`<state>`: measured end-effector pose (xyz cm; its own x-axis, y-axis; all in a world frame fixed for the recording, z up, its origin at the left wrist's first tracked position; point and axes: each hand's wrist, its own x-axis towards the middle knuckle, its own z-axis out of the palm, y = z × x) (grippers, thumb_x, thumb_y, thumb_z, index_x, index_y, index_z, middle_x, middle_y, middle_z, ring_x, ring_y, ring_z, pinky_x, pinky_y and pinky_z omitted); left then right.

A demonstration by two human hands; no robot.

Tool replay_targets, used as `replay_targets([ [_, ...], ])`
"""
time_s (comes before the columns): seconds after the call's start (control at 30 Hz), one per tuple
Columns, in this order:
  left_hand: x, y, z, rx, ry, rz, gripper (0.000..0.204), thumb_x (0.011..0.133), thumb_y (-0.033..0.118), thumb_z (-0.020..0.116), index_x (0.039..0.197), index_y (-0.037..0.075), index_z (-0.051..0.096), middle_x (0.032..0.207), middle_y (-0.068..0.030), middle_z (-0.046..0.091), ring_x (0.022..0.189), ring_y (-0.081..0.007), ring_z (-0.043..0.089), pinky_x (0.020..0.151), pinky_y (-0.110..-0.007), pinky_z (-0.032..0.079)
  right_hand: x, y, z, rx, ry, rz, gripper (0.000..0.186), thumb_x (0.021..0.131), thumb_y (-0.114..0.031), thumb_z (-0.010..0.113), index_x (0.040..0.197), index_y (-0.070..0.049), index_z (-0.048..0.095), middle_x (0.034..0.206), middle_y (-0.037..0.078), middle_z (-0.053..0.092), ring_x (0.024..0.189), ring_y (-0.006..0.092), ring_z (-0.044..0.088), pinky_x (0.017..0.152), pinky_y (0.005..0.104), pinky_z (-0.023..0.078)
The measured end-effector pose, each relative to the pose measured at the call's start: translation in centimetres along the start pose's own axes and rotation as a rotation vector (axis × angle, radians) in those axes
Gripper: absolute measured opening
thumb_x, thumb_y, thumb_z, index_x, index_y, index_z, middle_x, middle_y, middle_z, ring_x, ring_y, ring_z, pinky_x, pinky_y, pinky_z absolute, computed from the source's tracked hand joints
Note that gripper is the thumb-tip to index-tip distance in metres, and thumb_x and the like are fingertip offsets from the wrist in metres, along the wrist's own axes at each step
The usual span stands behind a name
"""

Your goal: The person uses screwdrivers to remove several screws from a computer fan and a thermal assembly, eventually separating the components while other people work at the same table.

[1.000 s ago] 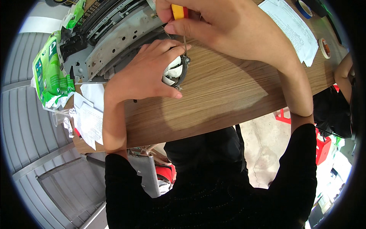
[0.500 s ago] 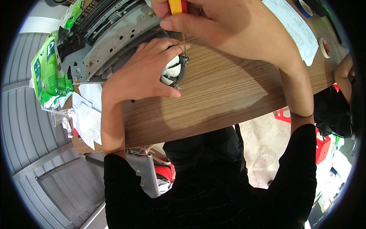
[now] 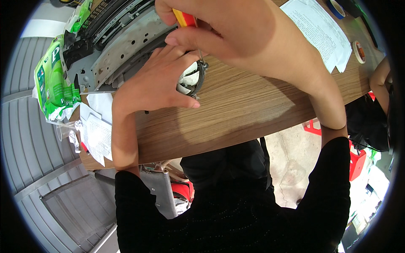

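Observation:
My left hand [image 3: 155,82] is closed over a small round fan [image 3: 190,78] with white blades and a dark rim, thumb along its near side and fingers over the far side, at the tabletop [image 3: 228,122]. Above it, my right hand [image 3: 228,38] grips a screwdriver [image 3: 185,17] by its yellow and red handle. The thin shaft reaches down to the fan's upper right rim, beside a small corner lug; whether the tip sits in a screw cannot be made out.
A metal machine frame [image 3: 118,55], a green plastic pack [image 3: 52,71] and papers [image 3: 95,130] lie left. Papers [image 3: 316,29], blue tape [image 3: 335,8] and a pale tape roll [image 3: 359,52] lie right. Another person's arm [image 3: 379,84] is at the far right, near red stools [image 3: 356,162].
My right hand has shifted left and a little down, and the screwdriver's handle now leans more to the left. My left hand has moved only slightly.

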<state>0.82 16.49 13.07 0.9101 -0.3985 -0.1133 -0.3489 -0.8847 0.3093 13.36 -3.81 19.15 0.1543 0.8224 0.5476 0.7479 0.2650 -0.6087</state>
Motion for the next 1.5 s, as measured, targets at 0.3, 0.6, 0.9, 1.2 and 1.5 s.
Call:
replay_targets([
  [0.3, 0.2, 0.3, -0.3, -0.013, 0.006, 0.004, 0.096, 0.073, 0.043, 0.086, 0.151, 0.004, 0.047, 0.146, -0.0182, 0.048, 0.141, -0.0361, 0.04, 0.115, -0.046, 0.032, -0.2, 0.1, 0.3, 0.018, 0.051, 0.067, 0.02, 0.095, -0.005, 0.066, 0.1, -0.002, 0.047, 0.076, 0.021, 0.057, 0.074, 0.0442, 0.062, 0.065, 0.0449, 0.049],
  [0.6, 0.2, 0.3, -0.3, -0.036, 0.006, 0.004, 0.098, 0.07, 0.042, 0.087, 0.152, 0.007, 0.047, 0.147, -0.0166, 0.048, 0.14, -0.036, 0.041, 0.115, -0.047, 0.033, 0.0, 0.7, 0.4, -0.048, 0.083, 0.005, 0.02, 0.094, -0.005, 0.067, 0.1, -0.002, 0.048, 0.072, 0.019, 0.06, 0.072, 0.041, 0.066, 0.063, 0.0427, 0.05],
  [0.9, 0.3, 0.4, -0.2, -0.04, 0.015, 0.007, 0.098, 0.071, 0.042, 0.087, 0.153, 0.007, 0.046, 0.148, -0.0172, 0.048, 0.14, -0.0367, 0.041, 0.116, -0.046, 0.032, 0.0, 0.6, 0.5, 0.03, 0.068, 0.071, 0.022, 0.093, -0.005, 0.068, 0.101, -0.001, 0.049, 0.072, 0.02, 0.06, 0.075, 0.0413, 0.067, 0.063, 0.0435, 0.05],
  [1.2, 0.2, 0.1, -0.1, -0.044, 0.024, 0.01, 0.097, 0.07, 0.041, 0.087, 0.152, 0.007, 0.047, 0.147, -0.017, 0.048, 0.14, -0.0364, 0.042, 0.115, -0.046, 0.033, 0.1, 0.5, 0.3, -0.005, 0.066, 0.007, 0.021, 0.093, -0.005, 0.069, 0.101, -0.001, 0.049, 0.072, 0.019, 0.061, 0.074, 0.0408, 0.068, 0.062, 0.0432, 0.05],
  [1.5, 0.3, 0.5, -0.4, -0.044, 0.012, -0.006, 0.097, 0.071, 0.041, 0.087, 0.152, 0.006, 0.047, 0.147, -0.0159, 0.048, 0.14, -0.0354, 0.042, 0.115, -0.047, 0.033, 0.2, -0.3, -0.1, -0.094, 0.038, 0.116, 0.021, 0.094, -0.005, 0.068, 0.101, 0.0, 0.049, 0.07, 0.019, 0.061, 0.07, 0.0384, 0.068, 0.06, 0.0422, 0.05],
])
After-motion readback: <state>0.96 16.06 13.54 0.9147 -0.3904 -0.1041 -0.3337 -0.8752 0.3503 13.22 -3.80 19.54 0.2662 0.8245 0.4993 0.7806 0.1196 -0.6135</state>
